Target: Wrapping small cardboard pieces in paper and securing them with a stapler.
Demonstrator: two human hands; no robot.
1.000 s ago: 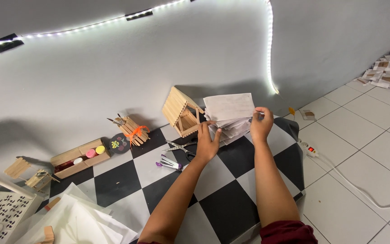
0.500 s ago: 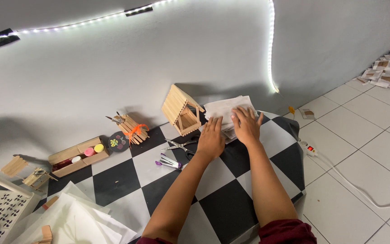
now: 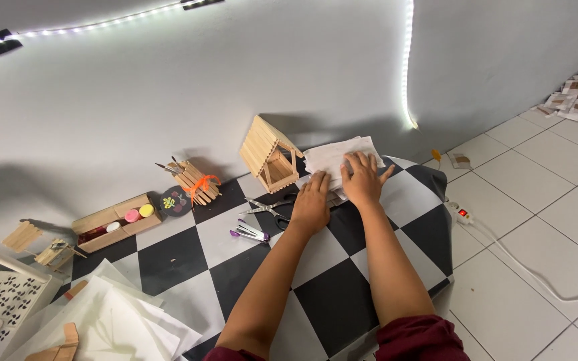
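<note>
Both hands flat on a stack of white paper at the far edge of the checkered mat.

At far left sits a wooden box (image 3: 116,220) of paint pots, then a bundle of craft sticks (image 3: 197,184), scissors (image 3: 272,208) and a stick-built house (image 3: 270,154). Left hand (image 3: 312,206) lies palm down, fingers together, at the paper's near edge. Right hand (image 3: 362,178) presses the white paper stack (image 3: 332,158), fingers spread.
</note>
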